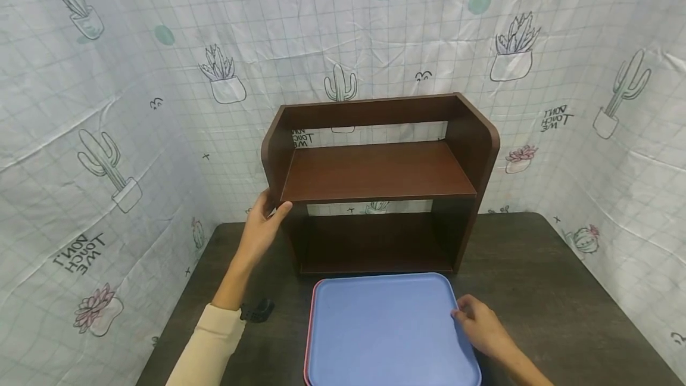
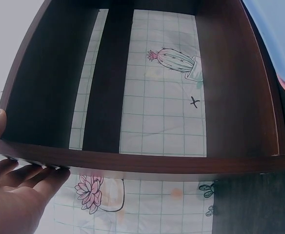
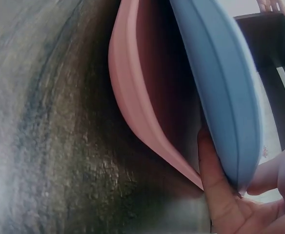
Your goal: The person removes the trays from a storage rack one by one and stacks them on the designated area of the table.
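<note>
A dark brown two-tier shelf (image 1: 377,171) stands on the table, its open front facing me. My left hand (image 1: 261,226) holds its left side panel, thumb at the front edge and fingers along the outer face, as the left wrist view shows. In front of the shelf lies a blue tray (image 1: 386,332) over a pink tray (image 3: 128,63). My right hand (image 1: 480,323) pinches the blue tray's right edge. In the right wrist view, a gap separates the two trays there, with a finger under the blue rim. Most of the pink tray is hidden.
The dark table (image 1: 541,290) extends to both sides of the trays. White curtains (image 1: 343,34) printed with cacti hang behind the shelf and at both sides. A black strap-like device (image 1: 259,311) is at my left wrist.
</note>
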`<state>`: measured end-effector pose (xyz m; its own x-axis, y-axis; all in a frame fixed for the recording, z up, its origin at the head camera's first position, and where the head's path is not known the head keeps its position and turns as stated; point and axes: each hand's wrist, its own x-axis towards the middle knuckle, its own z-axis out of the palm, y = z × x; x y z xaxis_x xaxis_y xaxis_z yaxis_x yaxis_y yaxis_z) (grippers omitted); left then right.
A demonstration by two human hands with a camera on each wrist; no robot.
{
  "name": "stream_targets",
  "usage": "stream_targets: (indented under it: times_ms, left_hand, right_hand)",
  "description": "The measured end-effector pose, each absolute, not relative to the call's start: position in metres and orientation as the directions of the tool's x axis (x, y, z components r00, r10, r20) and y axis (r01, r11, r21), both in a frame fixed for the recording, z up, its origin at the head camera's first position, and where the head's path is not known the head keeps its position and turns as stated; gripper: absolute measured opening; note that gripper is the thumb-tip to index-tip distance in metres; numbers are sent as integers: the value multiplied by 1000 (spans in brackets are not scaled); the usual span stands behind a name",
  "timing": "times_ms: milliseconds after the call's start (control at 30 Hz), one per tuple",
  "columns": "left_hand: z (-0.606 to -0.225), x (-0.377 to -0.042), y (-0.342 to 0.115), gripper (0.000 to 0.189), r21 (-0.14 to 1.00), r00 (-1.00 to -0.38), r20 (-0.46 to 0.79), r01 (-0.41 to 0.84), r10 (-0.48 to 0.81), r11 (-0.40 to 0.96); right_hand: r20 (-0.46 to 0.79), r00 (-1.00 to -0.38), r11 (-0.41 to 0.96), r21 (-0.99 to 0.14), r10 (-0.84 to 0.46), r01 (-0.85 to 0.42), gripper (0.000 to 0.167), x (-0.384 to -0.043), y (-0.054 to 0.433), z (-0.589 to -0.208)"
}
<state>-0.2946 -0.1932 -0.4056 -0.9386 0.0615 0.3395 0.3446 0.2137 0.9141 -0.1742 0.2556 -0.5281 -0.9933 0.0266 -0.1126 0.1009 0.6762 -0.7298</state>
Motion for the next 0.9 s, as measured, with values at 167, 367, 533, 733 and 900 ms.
stream_targets:
  times_ms: [167,367,533,733,900]
  left_hand:
    - [-405,-294,-192,70,912,-937,345,349,58,216]
    - [-405,-293,-192,69,911,-937,345,349,57,221]
    - [-405,-293,-192,69,912,-938,343,347,59,219]
    - [-405,-293,-192,69,913,-937,343,348,59,212]
    - [-405,-293,-192,69,917,-940,339,341,49,205]
  right_hand:
    - [-115,-993,660,-744,29,105,18,-173,256,-530]
    - [-142,-990,626,-769,25,126,25,-171,252,-530]
    - [-147,-988,621,-771,42,141,26,-170,249,-530]
    - [-132,-990,637,-759,49,133,25,-171,248,-532]
    - [-109,-993,672,-732,45,111,21,-171,248,-530]
